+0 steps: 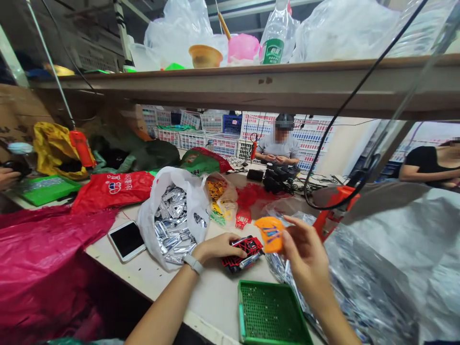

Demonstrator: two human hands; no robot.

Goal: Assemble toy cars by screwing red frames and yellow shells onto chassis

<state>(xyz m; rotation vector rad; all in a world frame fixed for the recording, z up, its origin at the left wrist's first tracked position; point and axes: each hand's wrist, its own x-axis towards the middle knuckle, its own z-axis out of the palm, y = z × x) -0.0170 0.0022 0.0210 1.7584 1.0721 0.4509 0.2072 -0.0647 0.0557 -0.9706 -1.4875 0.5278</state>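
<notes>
I see my left hand (215, 247) resting low on the desk (215, 297), fingers closed over a stack of red plastic frames (241, 253) with a small silver foil sachet tucked against them. My right hand (305, 256) is raised just beside it, thumb and fingertips pinched on an orange plastic card (271, 233) carrying thin blue and red pieces. I judge both items very light, thin and slightly springy, the lattice frames brittle at their fine bars, so I would grip by the solid outer edges. The card looks smooth and could slip from a light pinch. A white bag of silver sachets (176, 218) gapes left of the hands, crinkly and slick; a green perforated tray (269, 314) sits near the desk edge, a white phone (126, 239) further left
</notes>
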